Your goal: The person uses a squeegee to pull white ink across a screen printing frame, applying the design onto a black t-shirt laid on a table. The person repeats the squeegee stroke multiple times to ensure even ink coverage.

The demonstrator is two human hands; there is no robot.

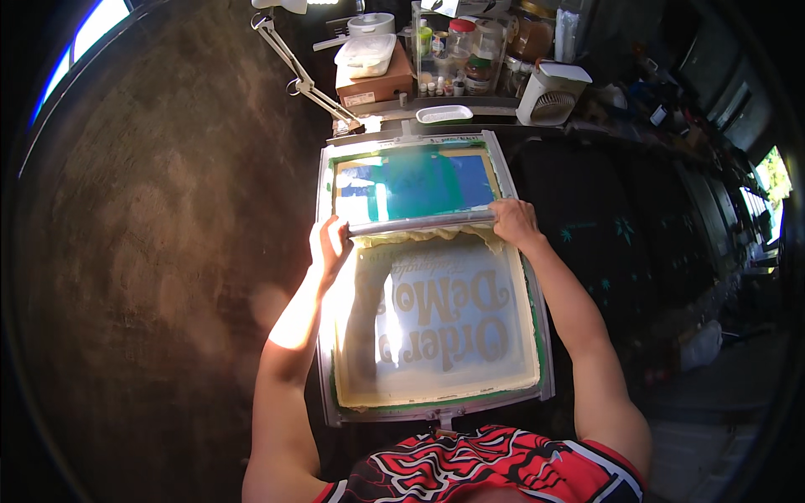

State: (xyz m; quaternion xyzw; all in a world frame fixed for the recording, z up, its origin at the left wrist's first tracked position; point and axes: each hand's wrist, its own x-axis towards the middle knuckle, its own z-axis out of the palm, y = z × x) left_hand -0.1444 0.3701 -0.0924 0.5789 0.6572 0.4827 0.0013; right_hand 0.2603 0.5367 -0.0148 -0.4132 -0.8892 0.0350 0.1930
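A long metal-edged squeegee lies crosswise over a screen-printing screen, gripped at both ends. My left hand is closed round its left end, and my right hand is closed round the right end. Along the near edge of the squeegee runs a ragged band of thick cream ink. Nearer to me, the pale mesh carries large upside-down lettering, with cream ink smeared round its borders. Beyond the squeegee, the screen shows a blue and green area framed by tan tape. The squeegee's blade edge is hidden.
Behind the screen stand a jointed lamp, a brown box topped by a plastic container, a white dish, a clear case of jars and a small white fan. Dark printed fabric lies to the right.
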